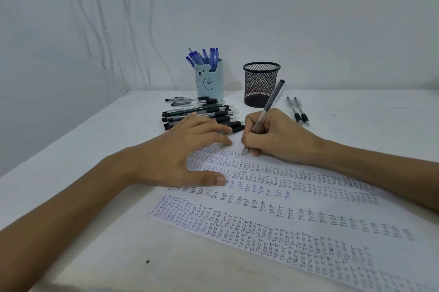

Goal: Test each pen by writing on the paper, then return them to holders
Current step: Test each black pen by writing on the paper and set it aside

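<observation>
Here pen [269, 106] pinched in right hand [273, 136] fingers [248, 139].

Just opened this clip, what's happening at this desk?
A person is testing pens. The right-hand grip pinches a black pen, tip down on the paper, which is already covered in rows of "test". The left-hand grip lies flat on the sheet's far end. A pile of black pens lies behind it and two more pens lie to the right. The bear holder has blue pens; no pens stick out of the mesh holder.
</observation>
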Tool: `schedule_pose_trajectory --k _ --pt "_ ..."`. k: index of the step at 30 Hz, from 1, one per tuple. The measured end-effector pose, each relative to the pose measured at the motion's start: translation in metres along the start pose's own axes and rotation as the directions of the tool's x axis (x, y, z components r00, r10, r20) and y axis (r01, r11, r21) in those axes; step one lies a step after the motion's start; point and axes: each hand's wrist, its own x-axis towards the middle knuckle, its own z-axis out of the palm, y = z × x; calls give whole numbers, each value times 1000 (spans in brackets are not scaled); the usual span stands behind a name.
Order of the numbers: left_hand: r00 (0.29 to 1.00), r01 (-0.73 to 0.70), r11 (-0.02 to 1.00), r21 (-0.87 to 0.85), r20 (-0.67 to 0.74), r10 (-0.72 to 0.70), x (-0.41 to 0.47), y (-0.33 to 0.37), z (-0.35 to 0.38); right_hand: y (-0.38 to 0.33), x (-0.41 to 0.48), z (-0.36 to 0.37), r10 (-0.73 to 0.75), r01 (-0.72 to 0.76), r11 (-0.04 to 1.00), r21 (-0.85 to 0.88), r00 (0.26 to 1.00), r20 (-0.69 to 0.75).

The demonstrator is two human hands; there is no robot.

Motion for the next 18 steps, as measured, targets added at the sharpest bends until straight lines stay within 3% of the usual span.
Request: schedule_pose_trajectory --k 18 --pt "1000 0 1000 -13 3 0 -1 2 -1 2 4 0 48 -47 998 49 998 -36"
